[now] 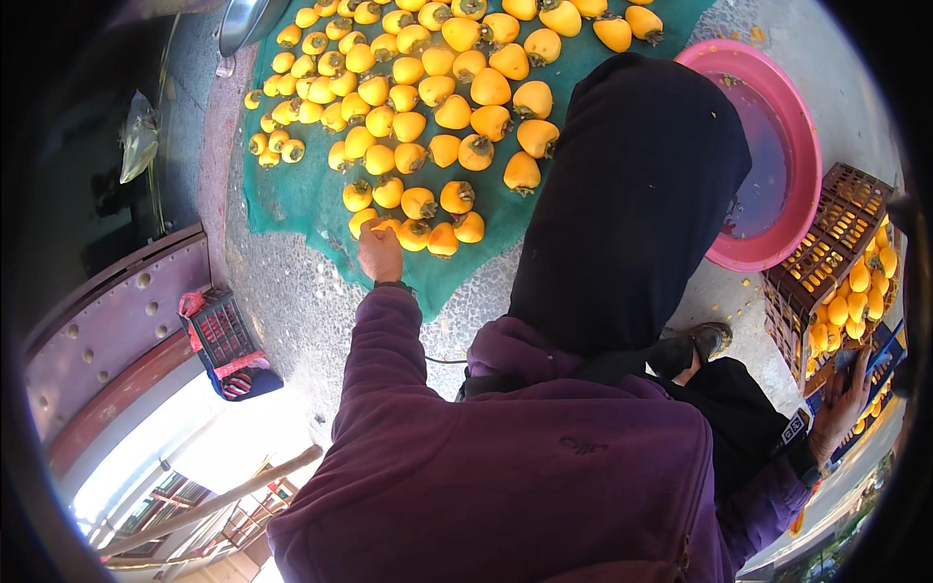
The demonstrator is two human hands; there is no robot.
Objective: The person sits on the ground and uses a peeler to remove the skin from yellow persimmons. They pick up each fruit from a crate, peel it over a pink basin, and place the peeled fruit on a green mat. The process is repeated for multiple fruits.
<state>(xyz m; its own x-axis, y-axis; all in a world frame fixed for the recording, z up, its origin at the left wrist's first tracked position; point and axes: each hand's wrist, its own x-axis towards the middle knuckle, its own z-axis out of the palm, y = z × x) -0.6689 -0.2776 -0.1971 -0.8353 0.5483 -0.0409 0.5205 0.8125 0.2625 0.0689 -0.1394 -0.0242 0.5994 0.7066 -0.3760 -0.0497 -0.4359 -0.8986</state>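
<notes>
Many orange persimmons (490, 87) lie spread in rows on a green mesh cloth (288, 197). At the near edge of the rows, my left hand (380, 250) is on a persimmon (388, 227), its fingers bent over the fruit; whether it grips the fruit cannot be told. Over at the far right, my right hand (840, 405) rests with spread fingers on the edge of a blue crate (885, 357) that has persimmons in it. Beside that crate, a brown plastic crate (824, 233) also holds persimmons (859, 299).
A pink basin (805, 153) of water stands right of my bent knee (641, 167). A metal bowl (244, 25) is at the top left. Lower left are a dark crate (222, 321) with red netting and a wooden pole (219, 503).
</notes>
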